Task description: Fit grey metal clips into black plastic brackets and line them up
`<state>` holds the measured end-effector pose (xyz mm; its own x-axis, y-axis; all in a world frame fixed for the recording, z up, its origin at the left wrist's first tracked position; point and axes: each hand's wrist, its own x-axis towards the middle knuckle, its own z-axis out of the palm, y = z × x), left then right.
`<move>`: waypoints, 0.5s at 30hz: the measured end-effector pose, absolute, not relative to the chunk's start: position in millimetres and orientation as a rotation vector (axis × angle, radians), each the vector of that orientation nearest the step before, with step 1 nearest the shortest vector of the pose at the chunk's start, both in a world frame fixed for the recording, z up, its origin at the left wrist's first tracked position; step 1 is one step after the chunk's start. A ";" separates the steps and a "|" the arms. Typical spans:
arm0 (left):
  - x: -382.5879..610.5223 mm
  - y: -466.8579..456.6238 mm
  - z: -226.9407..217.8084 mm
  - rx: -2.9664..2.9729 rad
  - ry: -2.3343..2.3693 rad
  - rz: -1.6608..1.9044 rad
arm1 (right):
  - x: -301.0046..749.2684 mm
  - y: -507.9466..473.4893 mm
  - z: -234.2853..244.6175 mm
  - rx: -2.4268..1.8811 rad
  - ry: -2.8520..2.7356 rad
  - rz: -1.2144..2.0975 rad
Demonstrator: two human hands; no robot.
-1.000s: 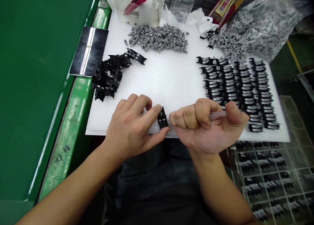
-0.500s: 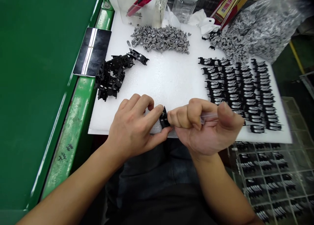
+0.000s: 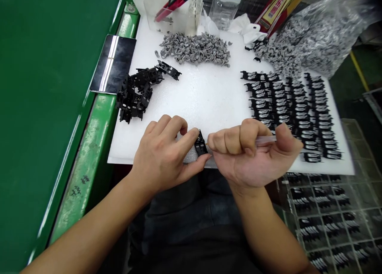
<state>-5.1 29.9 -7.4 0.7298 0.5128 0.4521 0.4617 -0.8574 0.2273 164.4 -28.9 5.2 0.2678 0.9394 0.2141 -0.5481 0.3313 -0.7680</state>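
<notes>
My left hand (image 3: 165,154) pinches a small black plastic part (image 3: 201,145) between thumb and index finger, near the front edge of the white foam board (image 3: 205,92). Curled fingers of my right hand (image 3: 250,150) are wrapped round a slim tool with a clear handle (image 3: 265,139). Its thin tip barely shows beside the black part's right side; I cannot tell whether they touch. Loose black plastic parts (image 3: 139,89) lie in a heap to the left. Farther back is a pile of small grey pieces (image 3: 195,49).
Rows of black parts with grey pieces (image 3: 301,110) cover the board's right side. Below them is a clear compartment tray (image 3: 362,194). A dark tablet-like slab (image 3: 112,63) lies on the green ledge (image 3: 95,126). At the back stand a clear bin (image 3: 149,17), a bottle (image 3: 225,9) and a plastic bag (image 3: 331,35).
My right hand has shifted slightly right, away from the black part, drawing the clear-handled tool back with it. My left hand keeps its pinch in nearly the same place.
</notes>
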 end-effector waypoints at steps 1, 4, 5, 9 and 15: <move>-5.1 30.0 -7.5 2.829 0.799 0.782 | 164.7 -28.9 5.3 -0.635 -0.746 1.099; -4.7 30.0 -7.7 2.832 0.801 0.779 | 165.4 -29.5 5.3 -0.632 -0.758 1.110; -4.6 29.8 -7.7 2.835 0.800 0.780 | 165.5 -29.8 5.3 -0.627 -0.756 1.108; -5.2 28.6 -7.7 2.842 0.800 0.774 | 164.7 -31.1 5.5 -0.620 -0.734 1.092; -5.1 29.1 -8.4 2.848 0.805 0.764 | 165.9 -31.9 3.9 -0.591 -0.761 1.093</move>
